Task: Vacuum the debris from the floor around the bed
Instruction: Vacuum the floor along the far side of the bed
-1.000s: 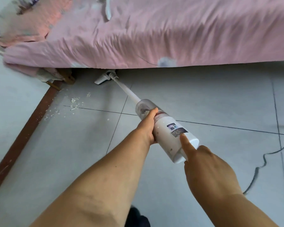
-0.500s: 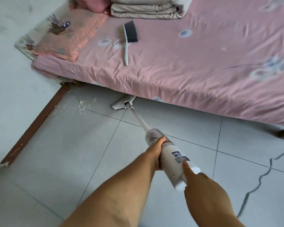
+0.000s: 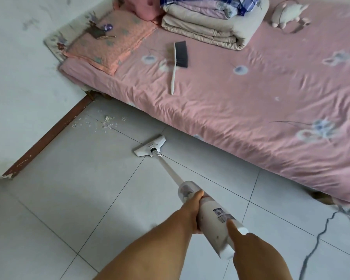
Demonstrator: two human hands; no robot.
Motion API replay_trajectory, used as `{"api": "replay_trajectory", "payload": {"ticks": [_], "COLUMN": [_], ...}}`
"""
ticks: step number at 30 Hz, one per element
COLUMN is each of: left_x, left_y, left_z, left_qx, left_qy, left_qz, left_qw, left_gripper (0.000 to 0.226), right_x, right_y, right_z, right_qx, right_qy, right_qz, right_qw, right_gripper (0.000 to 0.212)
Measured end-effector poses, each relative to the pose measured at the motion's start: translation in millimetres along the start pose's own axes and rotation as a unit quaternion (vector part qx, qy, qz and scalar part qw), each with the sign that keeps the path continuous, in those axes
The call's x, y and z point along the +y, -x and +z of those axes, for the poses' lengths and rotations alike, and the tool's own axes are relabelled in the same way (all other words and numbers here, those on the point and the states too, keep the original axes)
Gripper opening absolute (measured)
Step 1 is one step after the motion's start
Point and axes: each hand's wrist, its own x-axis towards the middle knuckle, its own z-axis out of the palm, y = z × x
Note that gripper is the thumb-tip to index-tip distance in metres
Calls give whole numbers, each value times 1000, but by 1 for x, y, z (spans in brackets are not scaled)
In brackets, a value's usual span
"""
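My left hand grips the vacuum ahead of my right hand, which holds its rear end. It seems light, stiff.

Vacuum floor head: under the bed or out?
Out. The floor head lies fully visible on the tile, apart from the bed edge and short of the debris.

White stick vacuum on grey tile floor, alongside pink-sheeted bed.
Floor head flat on the tile just beside the bed edge; wand slants up and back to the clear dust cup and white body. Debris: white crumbs scattered near the bed's corner, well apart from the head.
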Motion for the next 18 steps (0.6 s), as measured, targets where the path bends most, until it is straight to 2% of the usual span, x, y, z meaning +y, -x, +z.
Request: {"api": "replay_trajectory", "payload": {"ticks": [13,18], "left_x": [115,156], "left_y": [4,2], "left_z": [-70,-83], "left_qx": [16,10], "left_qy": [67,68], "left_qz": [-21,-7], "left_qw": [997,998], "left_gripper": [76,76], "right_x": [-94,-115], "right_y": [-78,-108], "right_z": [-66,-88], "right_qx": [-13,18], "right_qy": [73,72], "right_qz": [-44,-52], "right_qw": [996,996], "right_gripper": [68,72]}}
